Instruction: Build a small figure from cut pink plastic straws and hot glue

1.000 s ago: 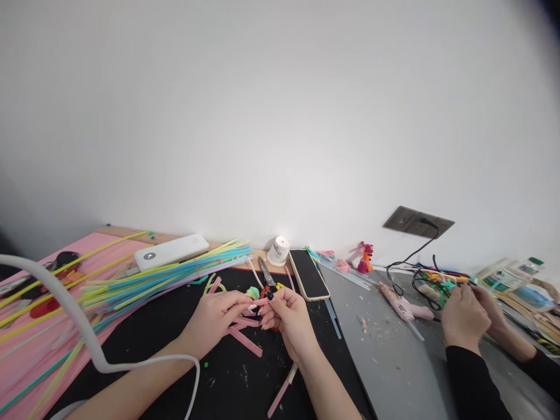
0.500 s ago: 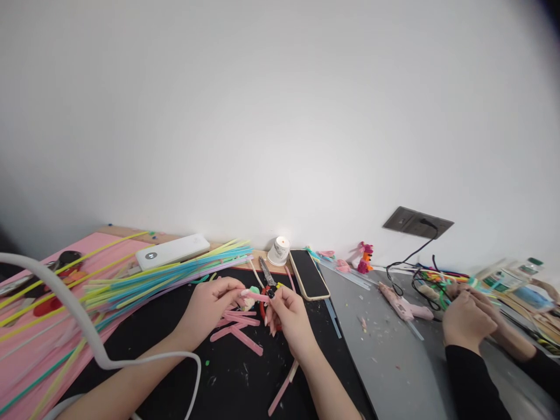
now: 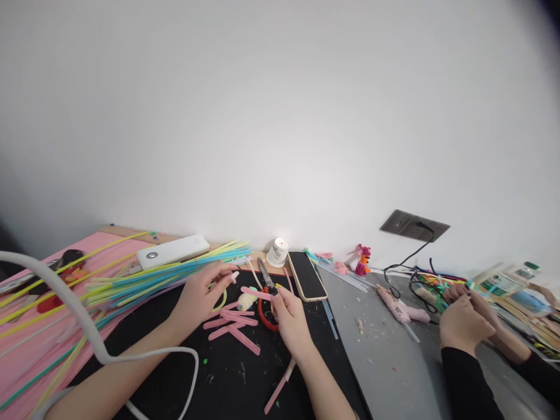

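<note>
Pink strip (image 3: 255, 293) | right hand (image 3: 286, 315) | long axis crosswise, tip points left

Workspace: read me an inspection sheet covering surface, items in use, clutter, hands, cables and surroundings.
Surface: black mat and grey mat, both with scattered flecks.
Items in use: pink strip in hand; loose pink strips; scissors.
Clutter: coloured strips, power bank, phone, glue gun.
Hands: right hand holds the pink strip; left hand raised, nothing seen in it.
Cables: white cable crosses the left forearm; black cable plugged into the socket.
Surroundings: co-worker's hands at right; wall behind.
</note>
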### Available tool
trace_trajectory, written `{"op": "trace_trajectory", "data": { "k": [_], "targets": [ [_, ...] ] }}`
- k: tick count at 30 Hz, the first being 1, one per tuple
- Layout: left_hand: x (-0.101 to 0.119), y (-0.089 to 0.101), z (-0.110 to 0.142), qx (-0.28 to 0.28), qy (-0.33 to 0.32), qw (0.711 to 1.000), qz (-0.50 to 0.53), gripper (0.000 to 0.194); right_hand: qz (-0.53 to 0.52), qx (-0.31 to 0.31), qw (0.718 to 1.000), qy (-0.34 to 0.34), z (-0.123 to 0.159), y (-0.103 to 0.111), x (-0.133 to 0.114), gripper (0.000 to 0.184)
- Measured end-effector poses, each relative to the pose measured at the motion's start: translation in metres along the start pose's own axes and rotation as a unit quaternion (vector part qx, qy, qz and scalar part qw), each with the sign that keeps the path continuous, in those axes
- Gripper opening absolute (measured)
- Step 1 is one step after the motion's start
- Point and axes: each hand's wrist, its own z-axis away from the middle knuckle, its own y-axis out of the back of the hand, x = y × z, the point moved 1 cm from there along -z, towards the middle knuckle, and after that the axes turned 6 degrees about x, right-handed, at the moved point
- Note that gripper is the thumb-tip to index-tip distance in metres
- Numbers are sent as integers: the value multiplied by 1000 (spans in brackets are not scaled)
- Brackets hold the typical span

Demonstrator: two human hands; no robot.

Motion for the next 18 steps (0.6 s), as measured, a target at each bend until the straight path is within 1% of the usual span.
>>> {"op": "trace_trajectory", "data": {
  "k": [3, 6, 9, 12, 13, 14, 15, 17, 18],
  "targets": [
    [-4, 6, -6, 18, -35, 996, -83, 20, 50, -42, 998, 24, 2, 0, -3, 31],
    [-3, 13, -9, 8, -54, 992, -110, 23, 99, -75, 991, 47, 4, -3, -5, 28],
    [-2, 19, -7, -44, -78, 991, -100, 22, 142, -85, 984, 71, 5, -5, -5, 26],
    [-5, 21, -1, -124, -101, 982, -100, 18, 158, -54, 982, 86, 3, -5, -3, 26],
    [-7, 21, 1, -138, -102, 980, -106, 17, 155, -37, 983, 87, 3, -4, -3, 26],
    [-10, 21, 2, -132, -96, 980, -114, 16, 151, -21, 985, 86, 2, -2, -3, 26],
    [-12, 22, 3, -108, -86, 982, -125, 17, 147, -7, 986, 84, 2, -1, -4, 26],
    [-17, 23, 4, -37, -60, 987, -147, 23, 141, 17, 987, 78, 1, 1, -4, 27],
    [-20, 23, 4, -20, -48, 987, -152, 25, 140, 25, 987, 77, 1, 2, -4, 28]
  ]
}}
